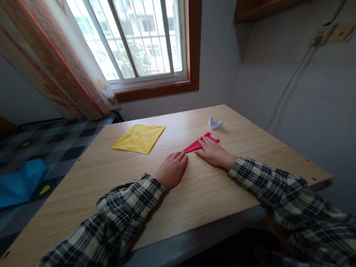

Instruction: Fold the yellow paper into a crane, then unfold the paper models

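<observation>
A red folded paper (194, 146) lies on the wooden table, long and narrow, with its pointed end toward my left hand and its wider, forked end to the right. My left hand (172, 167) rests at the pointed tip, its fingers close together and bent over the tip; the thumb is hidden. Across the wider part lies my right hand (213, 151), palm down with the fingers stretched out, pressing the paper against the table and covering some of it. Beyond my right hand stands a small white folded paper (216, 124) with raised points.
A creased yellow paper square (139, 138) lies at the left on the table (211, 200). Past the left edge, a blue folded paper (20, 181) sits on a checked cloth (63, 142). A window (139, 40) and curtain (63, 55) are behind.
</observation>
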`<state>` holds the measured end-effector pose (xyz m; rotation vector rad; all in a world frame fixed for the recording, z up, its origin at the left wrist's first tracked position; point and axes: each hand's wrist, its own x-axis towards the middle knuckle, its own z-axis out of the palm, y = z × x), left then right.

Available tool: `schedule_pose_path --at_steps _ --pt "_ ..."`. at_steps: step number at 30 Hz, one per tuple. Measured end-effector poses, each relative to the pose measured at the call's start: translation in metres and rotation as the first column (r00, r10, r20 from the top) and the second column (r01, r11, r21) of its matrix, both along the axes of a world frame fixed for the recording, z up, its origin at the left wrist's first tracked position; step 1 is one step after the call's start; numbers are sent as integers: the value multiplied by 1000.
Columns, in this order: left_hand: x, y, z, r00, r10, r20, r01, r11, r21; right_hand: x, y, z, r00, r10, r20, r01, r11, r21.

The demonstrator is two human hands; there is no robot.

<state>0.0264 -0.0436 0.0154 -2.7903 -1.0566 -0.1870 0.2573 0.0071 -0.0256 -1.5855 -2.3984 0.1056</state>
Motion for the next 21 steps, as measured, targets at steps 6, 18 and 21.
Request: schedule_pose_path --at_steps 6,18,21 --pt "1 -1 2 1000 3 -24 -4 1000 -8 0 0 4 997 -73 24 73 997 -6" --pt "-1 0 0 999 2 -34 -3 1000 -6 0 -4 11 971 -237 45 237 972 -1" --pt "-1 0 0 1000 0 -25 0 1000 -1 -3 -7 12 981 -196 -1 194 973 122"
